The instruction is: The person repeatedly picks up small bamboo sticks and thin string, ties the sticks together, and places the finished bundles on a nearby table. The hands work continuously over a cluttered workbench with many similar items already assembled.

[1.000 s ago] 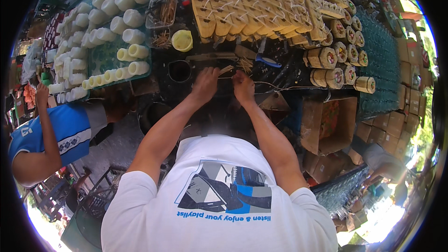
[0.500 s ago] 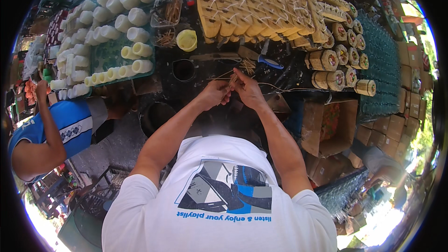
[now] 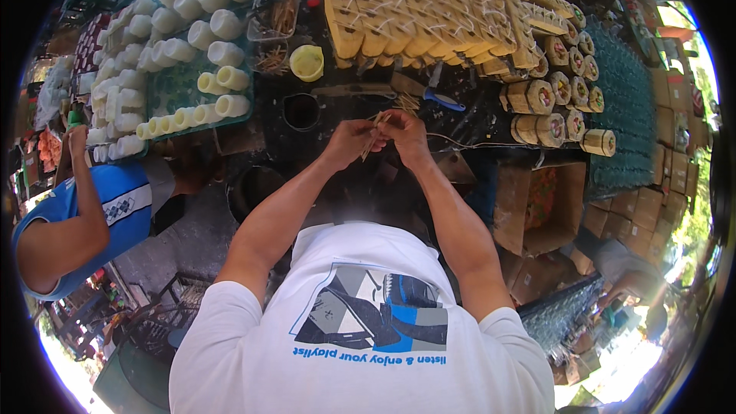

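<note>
A few thin wooden sticks [image 3: 369, 146] are pinched between my two hands, slanting downward from the fingertips. My left hand [image 3: 349, 143] is closed on their left side, and my right hand [image 3: 407, 135] grips them from the right. The fingers of both hands nearly meet, so part of the sticks is hidden. Just beyond my fingers lies a loose pile of similar sticks [image 3: 406, 103]. A knife [image 3: 350, 91] rests behind it, and a tool with a blue handle [image 3: 445, 100] lies to its right.
Rows of yellow blocks tied with white string [image 3: 414, 19] stand at the back. White cups [image 3: 222, 24] fill a green tray on the left. A yellow cup [image 3: 307, 64] stands near stick containers. Cylindrical pieces [image 3: 538, 96] and a cardboard box [image 3: 510, 207] are right; a person in blue [image 3: 96, 207] is left.
My left hand has moved slightly up and right, closer to my right hand. The sticks have turned and now point downward below my fingers.
</note>
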`<act>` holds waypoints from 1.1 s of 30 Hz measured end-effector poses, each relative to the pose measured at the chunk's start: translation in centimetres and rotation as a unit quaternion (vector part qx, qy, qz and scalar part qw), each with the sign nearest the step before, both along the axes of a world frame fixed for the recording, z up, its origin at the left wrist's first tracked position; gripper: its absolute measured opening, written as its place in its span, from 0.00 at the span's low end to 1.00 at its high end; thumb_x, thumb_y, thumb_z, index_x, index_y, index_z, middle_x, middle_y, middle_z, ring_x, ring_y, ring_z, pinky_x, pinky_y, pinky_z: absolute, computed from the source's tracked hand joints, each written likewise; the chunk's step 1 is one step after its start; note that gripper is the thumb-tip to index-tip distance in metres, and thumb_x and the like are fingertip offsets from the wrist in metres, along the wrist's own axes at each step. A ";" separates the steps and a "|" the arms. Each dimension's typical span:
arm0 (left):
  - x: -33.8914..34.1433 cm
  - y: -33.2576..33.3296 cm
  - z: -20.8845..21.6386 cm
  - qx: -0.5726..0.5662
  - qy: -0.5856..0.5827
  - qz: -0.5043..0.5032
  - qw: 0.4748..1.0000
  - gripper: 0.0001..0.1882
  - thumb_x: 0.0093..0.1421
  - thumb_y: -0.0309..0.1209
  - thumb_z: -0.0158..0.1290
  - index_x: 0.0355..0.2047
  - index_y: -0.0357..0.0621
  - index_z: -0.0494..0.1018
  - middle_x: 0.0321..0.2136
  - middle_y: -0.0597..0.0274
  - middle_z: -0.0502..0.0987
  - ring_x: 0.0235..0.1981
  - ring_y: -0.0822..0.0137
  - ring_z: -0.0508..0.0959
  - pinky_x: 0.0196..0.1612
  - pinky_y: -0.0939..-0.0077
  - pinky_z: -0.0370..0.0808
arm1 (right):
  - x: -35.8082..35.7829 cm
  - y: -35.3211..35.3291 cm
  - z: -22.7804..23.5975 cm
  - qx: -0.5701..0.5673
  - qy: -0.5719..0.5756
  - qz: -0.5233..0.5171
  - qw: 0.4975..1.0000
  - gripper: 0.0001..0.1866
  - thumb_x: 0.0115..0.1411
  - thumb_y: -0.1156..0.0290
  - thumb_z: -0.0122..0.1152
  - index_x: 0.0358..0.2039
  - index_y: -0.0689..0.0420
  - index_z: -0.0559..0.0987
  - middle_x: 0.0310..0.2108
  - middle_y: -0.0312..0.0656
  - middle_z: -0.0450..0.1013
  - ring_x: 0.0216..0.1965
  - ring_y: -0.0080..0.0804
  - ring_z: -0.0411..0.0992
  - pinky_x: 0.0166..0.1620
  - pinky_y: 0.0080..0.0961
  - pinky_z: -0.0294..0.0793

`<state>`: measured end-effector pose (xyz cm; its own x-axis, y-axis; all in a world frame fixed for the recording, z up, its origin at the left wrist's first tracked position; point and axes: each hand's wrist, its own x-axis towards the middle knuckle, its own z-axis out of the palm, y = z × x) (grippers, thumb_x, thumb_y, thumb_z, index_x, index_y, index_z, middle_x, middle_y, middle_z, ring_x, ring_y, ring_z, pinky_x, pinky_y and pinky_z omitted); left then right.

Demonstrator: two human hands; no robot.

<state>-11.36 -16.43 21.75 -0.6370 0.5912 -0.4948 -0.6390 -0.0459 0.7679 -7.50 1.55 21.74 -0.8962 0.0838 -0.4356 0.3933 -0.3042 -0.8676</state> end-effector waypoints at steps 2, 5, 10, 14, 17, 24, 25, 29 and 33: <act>-0.4 0.1 0.0 -0.027 0.005 -0.008 1.000 0.14 0.73 0.29 0.52 0.49 0.27 0.78 0.41 0.51 0.84 0.41 0.65 0.85 0.46 0.72 0.84 | 0.1 -0.1 -0.8 -0.023 -0.012 -0.019 0.999 0.09 0.63 0.79 0.66 0.43 0.62 0.79 0.34 0.37 0.79 0.34 0.25 0.77 0.40 0.24 0.78; -0.8 0.3 0.3 -0.061 0.008 -0.009 0.998 0.14 0.73 0.29 0.52 0.48 0.27 0.79 0.40 0.52 0.85 0.40 0.65 0.85 0.45 0.72 0.84 | 0.0 0.0 -2.1 -0.030 -0.033 -0.020 0.999 0.07 0.65 0.78 0.65 0.42 0.61 0.77 0.32 0.37 0.78 0.32 0.27 0.79 0.39 0.25 0.80; -1.5 0.4 1.1 -0.133 0.018 -0.024 0.991 0.13 0.72 0.29 0.53 0.45 0.28 0.79 0.36 0.53 0.85 0.37 0.66 0.85 0.42 0.72 0.84 | -0.1 -0.3 -1.8 -0.028 -0.052 0.001 0.998 0.08 0.66 0.78 0.63 0.44 0.60 0.74 0.32 0.39 0.77 0.32 0.28 0.78 0.36 0.28 0.80; -2.6 0.3 2.4 -0.257 0.161 -0.070 0.950 0.11 0.67 0.25 0.56 0.44 0.27 0.79 0.34 0.52 0.84 0.37 0.59 0.85 0.44 0.66 0.83 | 0.1 0.5 -3.0 -0.068 -0.080 -0.053 0.993 0.08 0.66 0.78 0.62 0.44 0.59 0.74 0.33 0.41 0.76 0.32 0.30 0.77 0.36 0.29 0.79; -3.1 0.3 1.8 -0.322 0.402 -0.074 0.854 0.13 0.63 0.23 0.57 0.46 0.28 0.78 0.36 0.46 0.82 0.39 0.46 0.84 0.47 0.58 0.80 | 0.5 1.0 -3.0 -0.115 -0.106 -0.124 0.980 0.06 0.67 0.78 0.62 0.42 0.59 0.74 0.33 0.41 0.76 0.32 0.31 0.77 0.37 0.29 0.79; -1.9 0.6 2.2 -0.291 0.640 0.048 0.709 0.18 0.62 0.25 0.57 0.51 0.30 0.74 0.44 0.38 0.79 0.47 0.38 0.80 0.49 0.50 0.77 | 1.8 2.5 -4.7 -0.142 -0.070 -0.125 0.979 0.06 0.67 0.78 0.62 0.40 0.57 0.74 0.32 0.40 0.76 0.31 0.31 0.76 0.37 0.28 0.78; -1.5 0.7 2.6 -0.283 0.605 -0.008 0.744 0.18 0.62 0.26 0.57 0.51 0.31 0.75 0.43 0.39 0.80 0.46 0.38 0.80 0.48 0.50 0.77 | 1.9 2.6 -4.6 -0.140 -0.069 -0.125 0.980 0.06 0.67 0.78 0.62 0.40 0.57 0.73 0.32 0.40 0.75 0.31 0.31 0.76 0.37 0.28 0.78; 0.3 0.6 3.1 -0.272 0.493 -0.170 0.809 0.15 0.61 0.27 0.56 0.47 0.34 0.77 0.36 0.41 0.81 0.39 0.38 0.81 0.45 0.51 0.78 | 1.3 1.0 -0.9 -0.057 -0.068 -0.099 0.991 0.07 0.67 0.78 0.61 0.43 0.59 0.73 0.31 0.40 0.75 0.29 0.29 0.75 0.35 0.27 0.78; 0.7 0.7 2.6 -0.290 0.318 -0.230 0.873 0.12 0.64 0.25 0.54 0.46 0.34 0.78 0.30 0.53 0.80 0.32 0.54 0.80 0.39 0.61 0.77 | 2.1 0.6 1.7 0.095 -0.048 -0.046 0.993 0.16 0.66 0.77 0.60 0.54 0.66 0.74 0.34 0.42 0.76 0.28 0.27 0.75 0.34 0.25 0.77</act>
<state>-10.61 -15.71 24.34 -0.6527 0.6245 -0.4289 0.0762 0.6174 0.7830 -5.36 2.10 23.39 -0.8357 0.2520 -0.4879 0.4556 -0.1778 -0.8722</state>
